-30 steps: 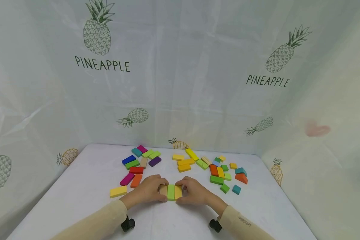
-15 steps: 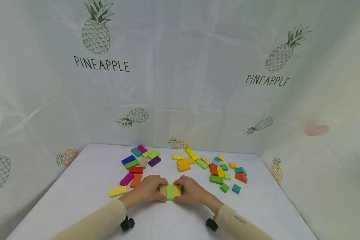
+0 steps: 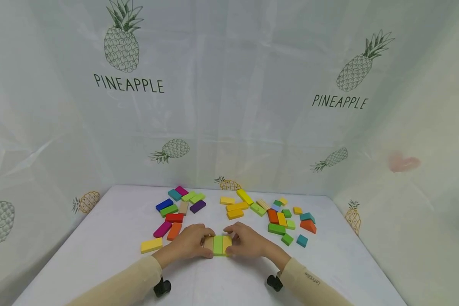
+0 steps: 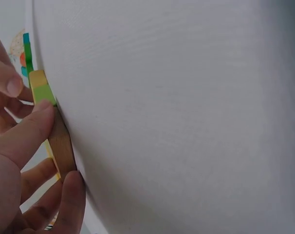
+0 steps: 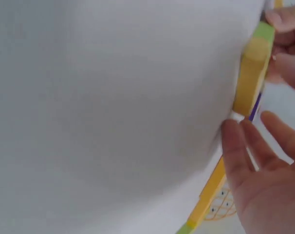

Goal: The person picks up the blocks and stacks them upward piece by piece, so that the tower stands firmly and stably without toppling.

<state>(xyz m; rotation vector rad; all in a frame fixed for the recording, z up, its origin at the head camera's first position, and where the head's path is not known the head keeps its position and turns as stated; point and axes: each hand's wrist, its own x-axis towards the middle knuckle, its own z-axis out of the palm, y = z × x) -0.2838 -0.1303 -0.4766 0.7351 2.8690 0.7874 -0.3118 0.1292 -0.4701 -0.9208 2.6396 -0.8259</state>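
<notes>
Three flat blocks lie side by side on the white tabletop: a plain wooden block (image 3: pixel 209 242), a light green block (image 3: pixel 218 245) and a yellow block (image 3: pixel 227 241). From the left, my left hand (image 3: pixel 191 241) grips the wooden block (image 4: pixel 64 146), its thumb at one end and fingertips at the other. My right hand (image 3: pixel 249 243) is beside the yellow block with its fingers spread. In the right wrist view, those fingers stand off the end of the yellow block (image 5: pixel 250 80), while the thumb overlaps its near side.
Behind my left hand lie several colored blocks, among them an orange block (image 3: pixel 174 231) and a long yellow block (image 3: pixel 151 245). More yellow blocks (image 3: pixel 237 206) are at the back middle. Green block (image 3: pixel 276 229), teal cube (image 3: pixel 301 241) and orange triangle (image 3: pixel 308 226) lie right. A pineapple-print sheet (image 3: pixel 229 106) hangs behind.
My right hand first pressed slightly left against the yellow block, then drew back to the right, its fingers coming off the block. My left hand has stayed on the wooden block.
</notes>
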